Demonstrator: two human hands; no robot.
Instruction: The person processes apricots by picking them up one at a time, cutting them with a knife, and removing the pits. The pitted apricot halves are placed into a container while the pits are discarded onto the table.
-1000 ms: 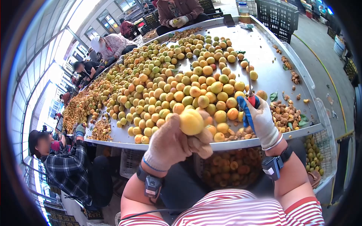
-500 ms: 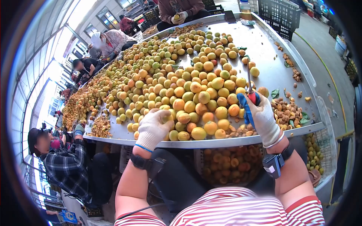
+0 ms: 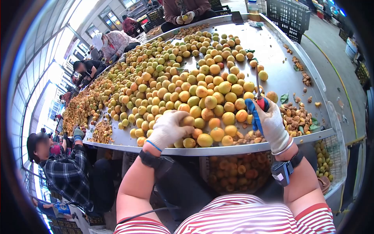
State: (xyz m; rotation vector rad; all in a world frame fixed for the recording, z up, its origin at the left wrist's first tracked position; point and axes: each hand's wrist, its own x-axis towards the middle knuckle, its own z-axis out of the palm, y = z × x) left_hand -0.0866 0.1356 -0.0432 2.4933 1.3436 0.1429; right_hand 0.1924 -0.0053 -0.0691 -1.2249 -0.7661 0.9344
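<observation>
My left hand (image 3: 168, 128), in a white knit glove, is at the near edge of the fruit heap. Its fingers curl around an apricot (image 3: 187, 121). In my right hand (image 3: 270, 123), gloved in white with blue on the fingers, is a screwdriver-like tool (image 3: 257, 84) with a red and black handle. Its thin metal shaft points away from me over the table. Yellow-orange and greenish apricots (image 3: 210, 102) lie heaped in front of both hands. Beside my right hand is a pile of brown pits (image 3: 294, 117) with some green leaves.
The metal table (image 3: 272, 50) has a raised rim in front of my body. Below it stands a crate of apricot pieces (image 3: 238, 171). A co-worker in a plaid shirt (image 3: 68, 175) sits at the left, others farther along. Black crates (image 3: 287, 17) are stacked at the back right.
My left hand has moved right and slightly toward me, and its fingers have come around an apricot. My right hand and the tool have hardly moved.
</observation>
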